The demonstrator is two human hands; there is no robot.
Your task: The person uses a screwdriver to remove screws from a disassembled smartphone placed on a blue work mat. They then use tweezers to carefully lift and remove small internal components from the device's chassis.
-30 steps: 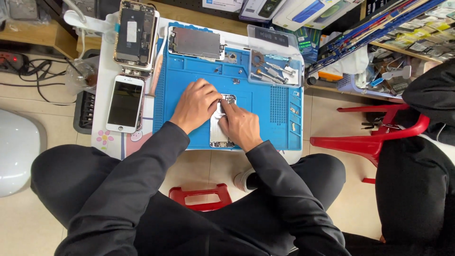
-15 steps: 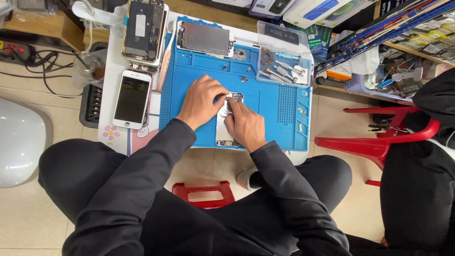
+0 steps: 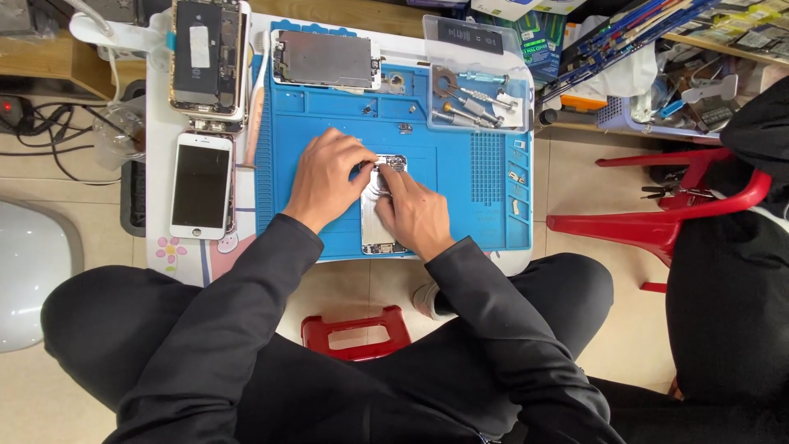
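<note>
Left hand (image 3: 326, 177) and right hand (image 3: 415, 212) both press fingertips on the phone shell (image 3: 380, 215) lying on the blue mat (image 3: 477, 197); grip closure cannot be told; white phone (image 3: 201, 186) well left.

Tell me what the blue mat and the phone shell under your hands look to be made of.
Blue mat: probably silicone or soft rubber, with a matte surface and moulded ribs and little trays. Phone shell: likely bare metal, silvery grey with a dull sheen; both hands, left hand and right hand, cover much of it.
</note>
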